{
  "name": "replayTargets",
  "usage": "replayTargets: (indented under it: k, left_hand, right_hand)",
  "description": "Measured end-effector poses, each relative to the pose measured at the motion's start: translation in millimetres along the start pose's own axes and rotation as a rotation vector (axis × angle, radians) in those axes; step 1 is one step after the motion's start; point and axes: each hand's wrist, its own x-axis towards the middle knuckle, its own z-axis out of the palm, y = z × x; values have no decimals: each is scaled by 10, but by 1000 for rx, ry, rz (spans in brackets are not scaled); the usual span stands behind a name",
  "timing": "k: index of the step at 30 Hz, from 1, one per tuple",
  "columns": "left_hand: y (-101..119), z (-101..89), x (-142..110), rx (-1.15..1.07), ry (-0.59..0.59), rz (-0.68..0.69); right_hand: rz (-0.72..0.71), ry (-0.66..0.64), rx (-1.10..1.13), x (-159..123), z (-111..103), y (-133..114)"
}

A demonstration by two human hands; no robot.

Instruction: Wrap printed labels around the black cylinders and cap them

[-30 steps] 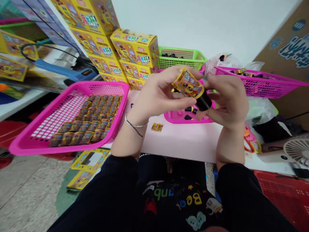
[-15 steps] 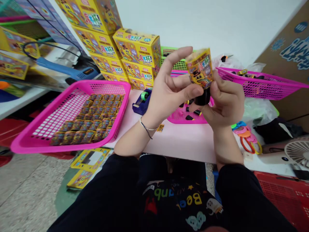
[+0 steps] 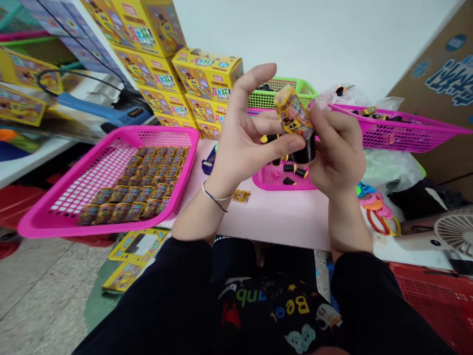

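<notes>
Left hand (image 3: 244, 133) and right hand (image 3: 336, 148) both clasped on one wrapped black-based cylinder (image 3: 294, 116), beside three pink baskets (image 3: 162, 129)

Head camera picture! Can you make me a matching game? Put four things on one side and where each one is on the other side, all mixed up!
Things:
1. Yellow-wrapped black tube
2. Pink mesh basket
3. Yellow printed boxes
4. White fan

Places:
A. Stacked up behind the hands, by the wall
B. Near a red basket at the lower right
C. Between the left hand and the right hand
D. At the left, filled with rows of small packets

Right pairs: 1-C, 2-D, 3-A, 4-B
</notes>
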Motion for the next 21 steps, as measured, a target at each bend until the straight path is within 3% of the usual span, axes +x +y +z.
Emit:
replayTargets:
  k: [2, 4, 7, 10, 14, 18, 21]
  left_hand:
    - [-5, 46, -16, 11, -7, 12]
    - [0, 79, -34, 20, -26, 21]
    - [53, 76, -52, 35, 9, -119]
    - [164, 18, -39, -3, -8, -259]
    - [283, -84, 12, -72, -98, -286]
    - [230, -92, 41, -177, -63, -226]
    - [153, 15, 24, -175, -11, -266]
  right_hand:
    - [38, 56, -36, -69, 32, -7]
    - [165, 23, 13, -180, 43, 1]
    - [325, -84, 127, -298, 34, 32]
    - [225, -48, 153, -268, 52, 48]
    - [13, 31, -27, -150, 158, 29]
    - [-8, 99, -86, -124, 239, 4]
    - [30, 127, -33, -120, 236, -32]
